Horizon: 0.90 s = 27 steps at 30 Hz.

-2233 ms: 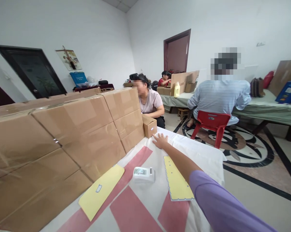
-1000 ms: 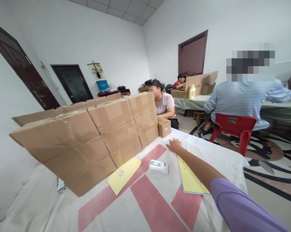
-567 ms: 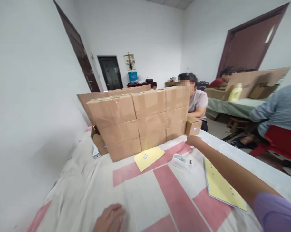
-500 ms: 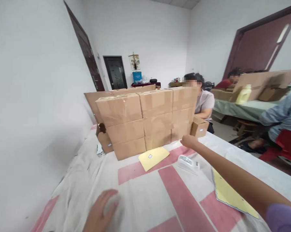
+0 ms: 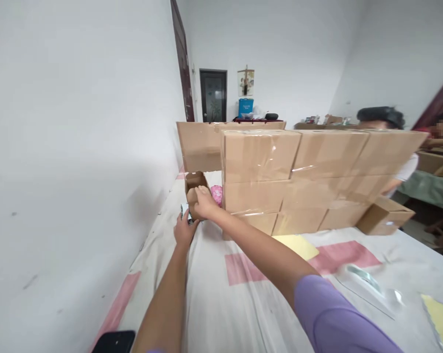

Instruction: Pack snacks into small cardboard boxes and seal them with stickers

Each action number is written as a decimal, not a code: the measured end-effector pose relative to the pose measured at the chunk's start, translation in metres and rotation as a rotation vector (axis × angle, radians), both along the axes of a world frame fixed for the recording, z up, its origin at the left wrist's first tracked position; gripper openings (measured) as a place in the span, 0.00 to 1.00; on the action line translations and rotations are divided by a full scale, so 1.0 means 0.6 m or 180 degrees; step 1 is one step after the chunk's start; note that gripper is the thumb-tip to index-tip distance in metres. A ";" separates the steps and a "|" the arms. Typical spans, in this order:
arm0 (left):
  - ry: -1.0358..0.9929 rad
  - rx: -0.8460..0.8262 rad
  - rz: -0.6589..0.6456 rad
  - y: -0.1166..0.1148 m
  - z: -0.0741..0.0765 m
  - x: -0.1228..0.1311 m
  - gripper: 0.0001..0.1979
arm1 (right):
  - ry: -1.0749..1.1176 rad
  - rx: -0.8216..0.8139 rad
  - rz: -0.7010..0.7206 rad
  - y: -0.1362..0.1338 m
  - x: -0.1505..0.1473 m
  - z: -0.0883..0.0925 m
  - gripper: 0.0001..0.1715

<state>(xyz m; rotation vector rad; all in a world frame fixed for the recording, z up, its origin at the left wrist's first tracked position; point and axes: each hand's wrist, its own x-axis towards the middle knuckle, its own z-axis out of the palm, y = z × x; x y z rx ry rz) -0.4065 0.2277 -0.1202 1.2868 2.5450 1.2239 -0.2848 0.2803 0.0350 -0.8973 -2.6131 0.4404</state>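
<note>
Both my hands are at a small cardboard box (image 5: pixel 198 179) with an open top, standing left of a stack of taped boxes. My right hand (image 5: pixel 205 202) has its fingers hooked over the near rim and wall. Lower down, my left hand (image 5: pixel 185 229) grips the near left side of this box, its fingertips partly hidden. A printed paper piece (image 5: pixel 184 210) lies beside the box, close to my left fingers. Something pink (image 5: pixel 217 194) shows between the box and the stack.
Taped cardboard boxes (image 5: pixel 256 156) form a wall across the table, with a cardboard panel (image 5: pixel 201 147) behind. A single box (image 5: pixel 385 215) stands at their right end. Nearer are a yellow sheet (image 5: pixel 297 245), a white tape dispenser (image 5: pixel 368 287) and a black phone (image 5: pixel 114 341). A person sits behind the stack.
The view has swung left. My right hand has left the right end of the stack, my left hand has risen from the near cloth, and both now hold the small open box.
</note>
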 end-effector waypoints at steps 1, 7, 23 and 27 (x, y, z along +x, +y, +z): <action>-0.0091 0.0065 0.0091 0.003 -0.005 0.000 0.36 | -0.0110 -0.0018 -0.0092 0.014 -0.021 -0.001 0.44; -0.0624 0.0551 0.0221 0.005 -0.021 -0.004 0.30 | -0.0417 -0.0029 -0.0155 0.047 -0.055 -0.035 0.24; -0.3024 0.2365 0.0432 -0.352 0.027 0.144 0.27 | 0.0102 0.0641 0.1880 -0.164 0.277 0.044 0.33; -0.3415 0.2976 0.0405 -0.460 0.079 0.200 0.25 | 0.0003 0.0245 0.2024 -0.189 0.433 0.062 0.34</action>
